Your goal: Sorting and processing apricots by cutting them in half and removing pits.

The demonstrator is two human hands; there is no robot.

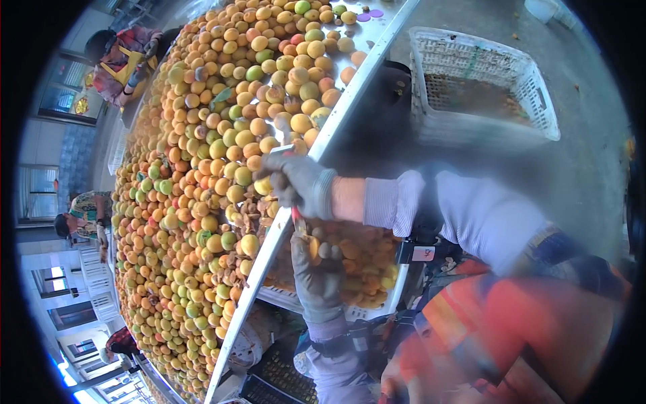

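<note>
My right hand (300, 184), in a grey glove, grips a small tool with a red part (295, 214), probably a knife. Its tip points at my left hand (319, 275), also gloved, which holds a piece of apricot (314, 247) in its fingers. Both hands are close together by the metal rim (323, 144) of a sorting table. Under them stands a white plastic crate (398, 290) with many orange apricot halves (366, 272), blurred in part. Whole apricots (202, 166), mostly orange and some green, cover the tabletop.
Brown pits or scraps (250, 212) lie among the fruit near the rim. A dirty white crate (474, 55) with brown residue stands on the floor. A black crate (282, 373) and a pale bucket (250, 338) are below the table. Three people (121, 65) are across the table.
</note>
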